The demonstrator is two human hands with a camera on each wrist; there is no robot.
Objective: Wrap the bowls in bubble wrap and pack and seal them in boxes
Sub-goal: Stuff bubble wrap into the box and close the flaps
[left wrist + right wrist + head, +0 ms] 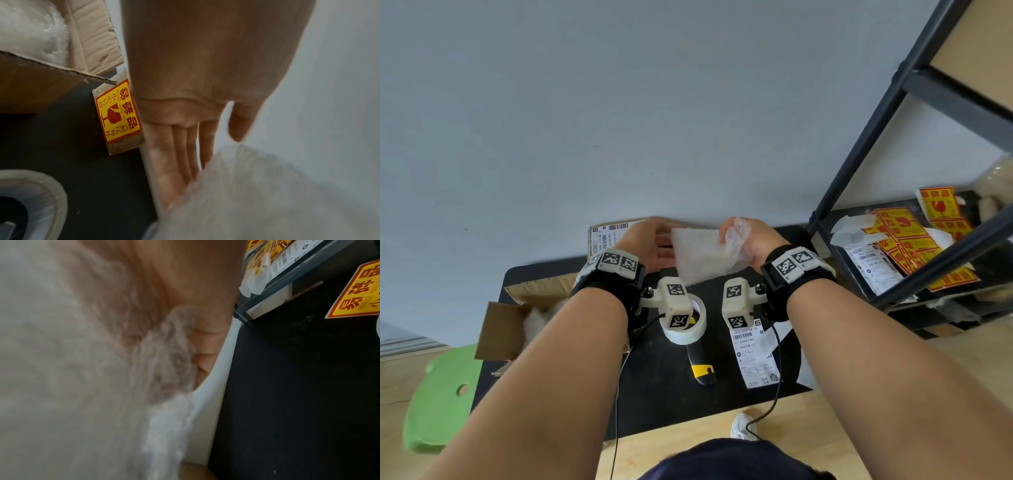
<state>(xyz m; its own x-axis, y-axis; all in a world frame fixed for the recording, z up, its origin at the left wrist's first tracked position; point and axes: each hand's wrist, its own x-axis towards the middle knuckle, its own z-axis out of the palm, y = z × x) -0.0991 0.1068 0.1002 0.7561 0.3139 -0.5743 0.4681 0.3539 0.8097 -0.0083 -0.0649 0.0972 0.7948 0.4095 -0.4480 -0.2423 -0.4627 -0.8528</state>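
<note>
A white sheet of bubble wrap hangs in the air between both hands, over the back of the black table. My right hand grips a scrunched corner of the bubble wrap, which covers most of its palm. My left hand is flat with straight fingers, whose tips touch the left edge of the wrap. An open cardboard box stands at the left with a wrapped white bundle inside. No bare bowl shows.
A clear tape roll on a yellow-black dispenser handle lies mid-table beside a shipping label. A labelled box with a fragile sticker stands by the wall. A dark shelf with stickers stands at right, a green stool at left.
</note>
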